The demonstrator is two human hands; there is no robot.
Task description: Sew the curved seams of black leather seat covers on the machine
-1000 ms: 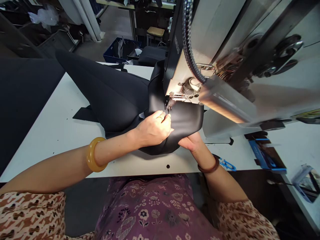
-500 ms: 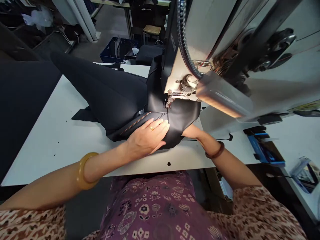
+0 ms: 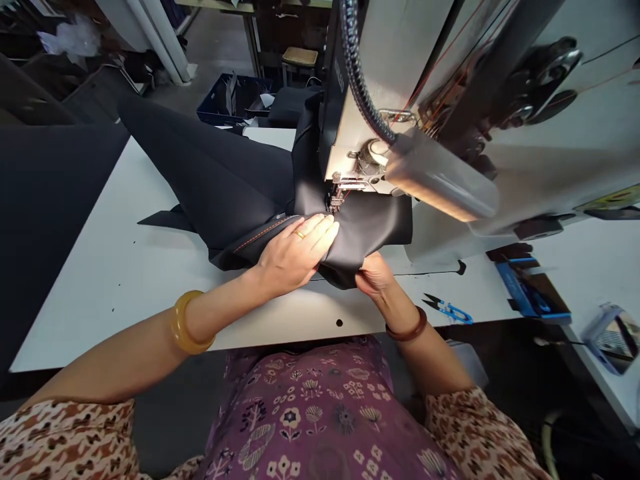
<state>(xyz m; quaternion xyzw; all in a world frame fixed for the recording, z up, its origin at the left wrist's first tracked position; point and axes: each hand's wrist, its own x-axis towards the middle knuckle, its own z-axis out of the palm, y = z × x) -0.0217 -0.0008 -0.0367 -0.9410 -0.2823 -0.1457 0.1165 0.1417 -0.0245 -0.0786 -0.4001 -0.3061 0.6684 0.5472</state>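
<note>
A black leather-like cover (image 3: 235,180) with an orange stitch line lies on the white table (image 3: 110,267) and runs under the presser foot (image 3: 334,200) of a large sewing machine (image 3: 450,113). My left hand (image 3: 295,250) lies flat on the cover just before the foot, fingers stretched out and pressing it down. My right hand (image 3: 375,277) grips the cover's near edge from below, fingers hidden under the fold.
Blue thread snips (image 3: 447,309) lie on the table right of my right hand. A blue holder (image 3: 527,293) and a clear box (image 3: 613,337) sit at the far right. Black fabric (image 3: 45,200) hangs at the left. A blue crate (image 3: 227,100) stands on the floor behind.
My right hand came out from under the cover and now grips its near edge. My left hand stays flat on the seam, moved slightly toward the foot.
</note>
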